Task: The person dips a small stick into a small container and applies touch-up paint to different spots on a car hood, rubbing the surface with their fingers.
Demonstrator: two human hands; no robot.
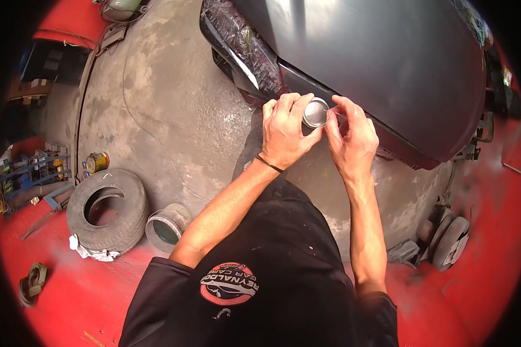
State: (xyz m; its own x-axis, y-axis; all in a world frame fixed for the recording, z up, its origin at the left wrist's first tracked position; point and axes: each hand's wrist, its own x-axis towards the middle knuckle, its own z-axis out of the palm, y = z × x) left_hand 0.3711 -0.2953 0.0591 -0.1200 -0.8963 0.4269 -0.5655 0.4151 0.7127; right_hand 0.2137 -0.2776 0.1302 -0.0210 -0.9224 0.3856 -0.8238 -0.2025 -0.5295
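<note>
My left hand (286,128) is closed around a small round tin (315,113) with a silvery inside, tilted so that its round face points up at me. Close by on the other side, my right hand (353,137) has its thumb and fingers pinched together at the tin's rim. Something thin and pale seems to be between those fingertips, too small to name. Both hands are just over the near edge of a dark matte car panel (382,69). Plastic film (237,43) covers the lamp area at the panel's left end.
A worn tire (134,202) lies on the floor at left, beside a bucket (176,217) and a yellow can (100,161). A thin cable (128,98) crosses the concrete. At lower right is a wheel (449,243); a sandal (35,283) lies at lower left.
</note>
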